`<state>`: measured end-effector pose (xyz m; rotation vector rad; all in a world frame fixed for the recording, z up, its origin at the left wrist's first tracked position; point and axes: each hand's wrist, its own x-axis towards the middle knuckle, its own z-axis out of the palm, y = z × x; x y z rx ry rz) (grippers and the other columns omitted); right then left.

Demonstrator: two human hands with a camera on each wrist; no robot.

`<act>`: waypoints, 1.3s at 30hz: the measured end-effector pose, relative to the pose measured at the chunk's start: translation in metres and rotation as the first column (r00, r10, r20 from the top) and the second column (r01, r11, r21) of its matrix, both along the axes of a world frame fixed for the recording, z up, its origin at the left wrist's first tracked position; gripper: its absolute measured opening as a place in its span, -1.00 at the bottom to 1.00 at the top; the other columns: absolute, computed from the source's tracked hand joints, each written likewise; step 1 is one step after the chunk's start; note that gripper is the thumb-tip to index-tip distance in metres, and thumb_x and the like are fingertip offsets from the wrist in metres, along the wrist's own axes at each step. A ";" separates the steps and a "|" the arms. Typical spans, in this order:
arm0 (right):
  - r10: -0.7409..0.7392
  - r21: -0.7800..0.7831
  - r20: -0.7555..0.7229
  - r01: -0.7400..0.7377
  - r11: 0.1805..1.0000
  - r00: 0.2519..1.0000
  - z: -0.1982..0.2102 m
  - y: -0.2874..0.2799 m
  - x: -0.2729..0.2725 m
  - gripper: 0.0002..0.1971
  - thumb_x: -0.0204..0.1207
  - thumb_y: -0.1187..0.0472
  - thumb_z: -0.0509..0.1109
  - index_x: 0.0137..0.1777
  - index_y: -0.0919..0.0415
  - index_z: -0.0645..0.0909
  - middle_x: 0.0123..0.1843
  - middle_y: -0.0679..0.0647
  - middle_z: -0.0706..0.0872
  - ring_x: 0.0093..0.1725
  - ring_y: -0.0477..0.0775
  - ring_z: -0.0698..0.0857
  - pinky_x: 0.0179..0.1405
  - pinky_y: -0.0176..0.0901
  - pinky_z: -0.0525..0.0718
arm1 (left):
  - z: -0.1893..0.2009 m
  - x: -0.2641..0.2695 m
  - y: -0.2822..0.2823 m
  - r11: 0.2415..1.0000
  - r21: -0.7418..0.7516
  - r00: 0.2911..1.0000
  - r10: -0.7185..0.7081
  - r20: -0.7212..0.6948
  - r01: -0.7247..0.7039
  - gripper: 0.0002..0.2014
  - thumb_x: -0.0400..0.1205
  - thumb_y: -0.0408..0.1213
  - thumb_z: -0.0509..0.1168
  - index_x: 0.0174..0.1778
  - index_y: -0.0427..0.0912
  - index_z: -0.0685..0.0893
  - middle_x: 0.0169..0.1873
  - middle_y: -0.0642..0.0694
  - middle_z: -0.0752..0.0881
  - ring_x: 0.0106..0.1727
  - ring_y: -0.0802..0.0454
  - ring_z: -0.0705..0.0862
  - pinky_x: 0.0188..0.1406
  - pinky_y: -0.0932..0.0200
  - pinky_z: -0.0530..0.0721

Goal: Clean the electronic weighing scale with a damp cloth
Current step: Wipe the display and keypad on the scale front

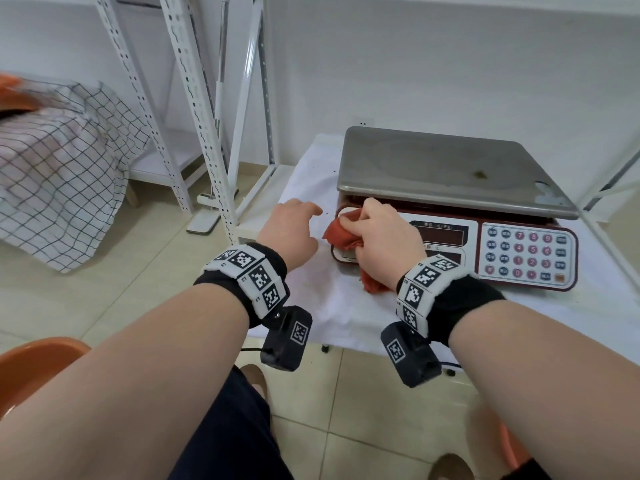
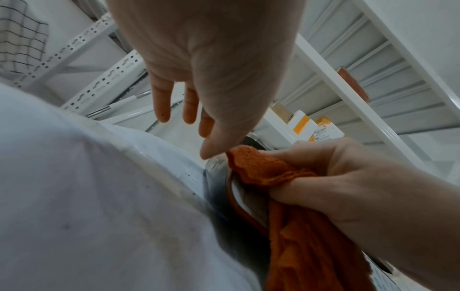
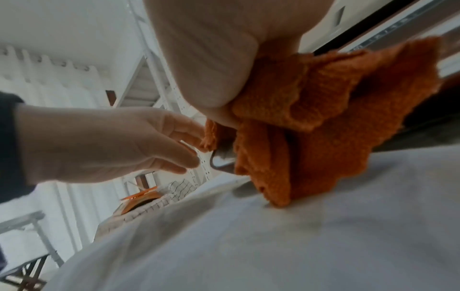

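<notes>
Right hand (image 1: 382,237) grip clenched; left hand (image 1: 294,233) fingers relaxed

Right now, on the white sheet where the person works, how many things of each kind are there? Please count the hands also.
Weighing scale: 1
Orange cloth: 1, gripped by the right hand
Hands: 2, the left hand holds nothing, its fingers relaxed
White sheet: 1
Total: 5

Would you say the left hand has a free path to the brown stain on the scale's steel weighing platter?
Probably yes: the left hand is open and holds nothing, and the platter around the brown stain lies bare.
</notes>
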<state>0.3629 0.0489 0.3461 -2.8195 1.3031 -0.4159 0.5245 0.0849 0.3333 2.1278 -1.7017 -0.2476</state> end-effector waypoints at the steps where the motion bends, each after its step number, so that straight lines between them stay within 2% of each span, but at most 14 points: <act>1: 0.028 0.002 -0.014 -0.028 1.000 0.999 0.001 -0.001 -0.002 -0.64 0.53 0.22 0.21 0.28 -0.11 0.58 0.12 0.04 0.45 0.16 0.11 0.46 -0.06 -0.03 0.58 | -0.001 0.000 0.001 1.000 0.011 0.999 0.019 -0.039 -0.018 -0.50 0.53 -0.40 0.25 0.42 -0.07 0.50 0.29 -0.10 0.56 0.33 -0.07 0.51 0.27 0.13 0.46; 4: 0.016 0.037 0.082 -0.019 0.999 0.996 0.006 -0.013 -0.003 -0.62 0.50 0.25 0.24 0.21 -0.18 0.64 0.03 0.05 0.46 0.08 0.10 0.50 -0.05 -0.07 0.52 | -0.004 -0.003 0.005 0.994 0.040 0.959 0.112 -0.261 -0.106 -0.55 0.54 -0.45 0.22 0.36 -0.10 0.57 0.22 -0.09 0.62 0.20 -0.09 0.61 0.16 0.12 0.57; 8: -0.134 0.114 0.233 0.110 0.987 0.963 0.003 -0.018 0.009 -0.70 0.53 0.16 0.18 0.20 0.00 0.63 -0.08 -0.06 0.41 0.00 0.06 0.53 -0.03 -0.07 0.58 | -0.013 -0.002 0.008 0.972 0.158 0.805 0.232 -0.547 -0.172 -0.61 0.53 -0.51 0.24 0.27 -0.18 0.61 -0.06 -0.10 0.65 -0.08 -0.14 0.66 -0.03 0.00 0.72; 12: 0.085 0.098 -0.002 -0.085 0.992 0.996 0.002 -0.001 0.005 -0.65 0.56 0.20 0.23 0.30 -0.09 0.58 0.12 0.06 0.45 0.19 0.15 0.46 0.06 0.01 0.57 | -0.018 -0.001 0.007 0.969 0.168 0.801 0.243 -0.547 -0.180 -0.59 0.51 -0.51 0.24 0.28 -0.18 0.62 0.00 -0.18 0.69 0.07 -0.20 0.69 0.08 -0.05 0.73; 15: 0.101 0.142 -0.018 -0.097 0.985 0.995 0.013 -0.005 0.001 -0.59 0.53 0.24 0.22 0.22 -0.27 0.62 0.00 -0.05 0.39 0.12 0.05 0.47 0.02 -0.07 0.52 | -0.015 -0.003 0.004 0.972 0.156 0.792 0.233 -0.564 -0.175 -0.60 0.53 -0.52 0.22 0.28 -0.18 0.61 -0.04 -0.15 0.67 -0.06 -0.15 0.66 -0.02 -0.03 0.75; 17: 0.059 0.151 0.048 -0.065 0.986 0.997 0.018 -0.009 0.005 -0.56 0.50 0.29 0.22 0.15 -0.31 0.66 -0.04 -0.10 0.38 0.04 -0.02 0.45 -0.05 -0.18 0.41 | -0.013 -0.004 0.004 0.973 0.135 0.799 0.230 -0.556 -0.186 -0.60 0.53 -0.52 0.20 0.28 -0.17 0.62 0.02 -0.17 0.70 0.03 -0.16 0.68 0.06 -0.04 0.73; 21: 0.025 0.086 0.096 -0.034 0.996 0.995 0.018 -0.005 0.018 -0.64 0.50 0.28 0.25 0.08 -0.20 0.69 -0.07 -0.15 0.30 0.05 -0.01 0.44 -0.13 -0.20 0.33 | -0.013 -0.002 0.005 0.971 0.105 0.826 0.238 -0.510 -0.215 -0.60 0.52 -0.51 0.17 0.22 -0.13 0.66 0.09 -0.16 0.72 0.16 -0.16 0.67 0.20 -0.06 0.67; 24: 0.119 0.086 -0.069 -0.113 0.990 0.991 0.013 0.002 0.018 -0.72 0.52 0.22 0.28 0.08 -0.16 0.68 -0.01 -0.11 0.38 0.05 -0.02 0.39 -0.15 -0.16 0.35 | -0.013 0.001 0.005 0.965 0.093 0.833 0.257 -0.489 -0.244 -0.60 0.51 -0.51 0.14 0.17 -0.10 0.68 0.10 -0.19 0.72 0.13 -0.19 0.68 0.12 -0.02 0.70; 27: 0.195 0.082 -0.202 -0.182 0.980 0.960 0.012 0.002 0.015 -0.72 0.52 0.17 0.29 0.17 -0.14 0.65 0.15 -0.05 0.46 0.18 0.06 0.47 -0.14 -0.12 0.42 | -0.012 0.003 0.007 0.963 0.090 0.847 0.266 -0.461 -0.254 -0.60 0.52 -0.50 0.13 0.17 -0.07 0.68 0.11 -0.16 0.70 0.10 -0.17 0.68 0.00 0.08 0.67; 29: 0.189 0.128 -0.140 -0.172 0.977 0.972 0.019 -0.002 0.014 -0.69 0.50 0.21 0.28 0.13 -0.18 0.68 0.10 -0.08 0.50 0.17 0.05 0.51 -0.07 -0.14 0.47 | -0.010 0.004 0.008 0.964 0.083 0.849 0.261 -0.459 -0.251 -0.60 0.53 -0.50 0.12 0.18 -0.07 0.68 0.11 -0.15 0.70 0.10 -0.15 0.68 0.00 0.09 0.67; 31: 0.101 0.161 0.020 -0.103 0.982 0.995 0.025 -0.008 0.012 -0.68 0.47 0.26 0.28 0.02 -0.20 0.69 -0.08 -0.17 0.46 0.06 0.00 0.49 -0.08 -0.20 0.41 | -0.009 0.003 0.009 0.965 0.077 0.850 0.257 -0.459 -0.250 -0.60 0.53 -0.50 0.12 0.18 -0.08 0.68 0.09 -0.13 0.71 0.09 -0.13 0.68 0.00 0.10 0.68; 33: 0.049 0.104 0.089 -0.058 0.993 0.995 0.023 -0.012 0.011 -0.65 0.46 0.32 0.26 0.01 -0.18 0.69 -0.09 -0.17 0.40 0.02 0.00 0.44 -0.10 -0.21 0.36 | -0.010 0.003 0.008 0.966 0.078 0.853 0.254 -0.457 -0.246 -0.60 0.54 -0.49 0.13 0.19 -0.08 0.68 0.08 -0.11 0.72 0.07 -0.12 0.68 -0.02 0.12 0.67; 36: 0.106 0.067 0.023 -0.107 0.992 0.994 0.011 -0.006 0.010 -0.67 0.46 0.28 0.28 0.10 -0.12 0.68 0.06 -0.08 0.51 0.14 0.08 0.46 -0.05 -0.13 0.49 | -0.011 0.003 0.007 0.967 0.078 0.842 0.248 -0.479 -0.241 -0.63 0.54 -0.49 0.16 0.16 -0.08 0.68 0.07 -0.14 0.73 0.07 -0.14 0.69 -0.08 0.16 0.64; 39: 0.225 0.088 -0.079 -0.218 0.972 0.971 0.000 0.001 0.003 -0.60 0.49 0.28 0.26 0.19 -0.20 0.67 0.15 -0.11 0.52 0.21 0.04 0.43 -0.07 -0.19 0.42 | -0.011 0.000 0.005 0.968 0.074 0.836 0.246 -0.490 -0.242 -0.64 0.54 -0.49 0.16 0.13 -0.07 0.69 0.07 -0.15 0.73 0.09 -0.17 0.69 -0.10 0.16 0.61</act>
